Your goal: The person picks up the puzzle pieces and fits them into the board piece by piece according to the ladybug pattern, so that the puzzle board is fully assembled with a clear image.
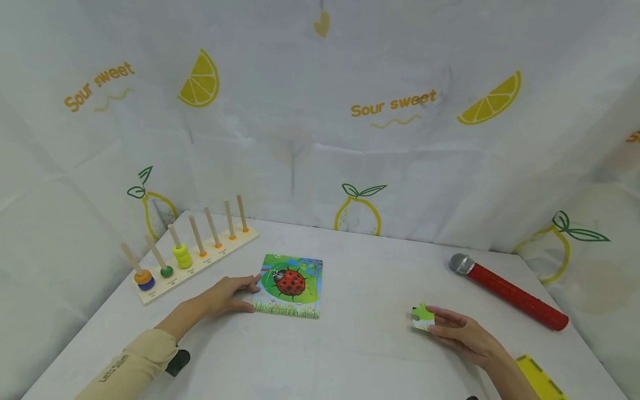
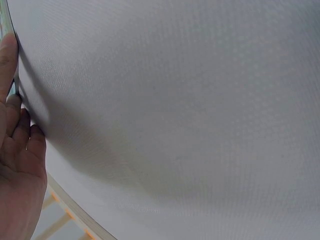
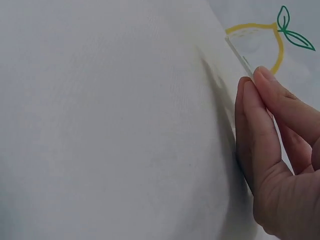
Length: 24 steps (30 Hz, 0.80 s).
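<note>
The ladybug jigsaw puzzle (image 1: 291, 282) lies flat on the table, a red spotted beetle on a green and blue picture. At its left edge rests the left hand (image 1: 226, 295), thumb near the lower corner and fingers higher up. That same left hand (image 2: 20, 165) appears at the side of the left wrist view, fingertips right at the board's edge. Farther right, a green and white puzzle piece (image 1: 422, 318) is pinched between thumb and fingers of the right hand (image 1: 465, 335). The right wrist view shows this piece (image 3: 239, 56) nearly edge-on, held by the right hand (image 3: 275, 135).
Behind the left hand stands a wooden peg rack (image 1: 202, 261) with several upright pegs and coloured beads. A red microphone (image 1: 515, 294) lies at the right. Near the right forearm is a yellow object (image 1: 540, 379), partly out of frame. A lemon-printed white cloth (image 1: 300, 166) hangs behind the table.
</note>
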{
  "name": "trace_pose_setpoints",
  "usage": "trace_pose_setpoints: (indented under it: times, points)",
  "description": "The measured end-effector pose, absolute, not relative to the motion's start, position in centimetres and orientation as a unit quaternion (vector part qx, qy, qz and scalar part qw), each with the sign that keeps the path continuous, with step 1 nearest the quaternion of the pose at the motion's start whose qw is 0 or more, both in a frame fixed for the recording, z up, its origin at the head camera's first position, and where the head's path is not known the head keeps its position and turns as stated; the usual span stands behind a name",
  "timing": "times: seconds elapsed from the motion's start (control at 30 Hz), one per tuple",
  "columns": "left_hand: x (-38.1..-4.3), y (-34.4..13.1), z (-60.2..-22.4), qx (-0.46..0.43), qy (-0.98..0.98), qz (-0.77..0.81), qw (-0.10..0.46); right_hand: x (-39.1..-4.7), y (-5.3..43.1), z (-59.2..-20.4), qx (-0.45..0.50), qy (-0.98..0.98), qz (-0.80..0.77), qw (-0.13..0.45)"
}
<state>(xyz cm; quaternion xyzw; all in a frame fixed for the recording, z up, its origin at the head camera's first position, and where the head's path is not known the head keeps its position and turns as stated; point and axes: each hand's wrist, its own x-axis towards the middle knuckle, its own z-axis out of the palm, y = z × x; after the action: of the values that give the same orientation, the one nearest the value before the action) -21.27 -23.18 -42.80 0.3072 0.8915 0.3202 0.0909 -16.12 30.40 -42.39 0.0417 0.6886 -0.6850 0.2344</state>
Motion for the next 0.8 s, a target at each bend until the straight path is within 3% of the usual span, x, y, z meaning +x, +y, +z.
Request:
trace_pose_setpoints:
  times: [0.4,0.8]
  points:
    - [-21.2,-23.3,-43.1,0.299,0.896,0.313,0.092,-17.1,28.2,-41.6,-0.003,0.615,-0.734,0.287]
    - [-21.3,-23.2,-43.0,0.297,0.897,0.315,0.093,-18.2,24.8,-41.3,0.013,0.601,-0.745,0.289]
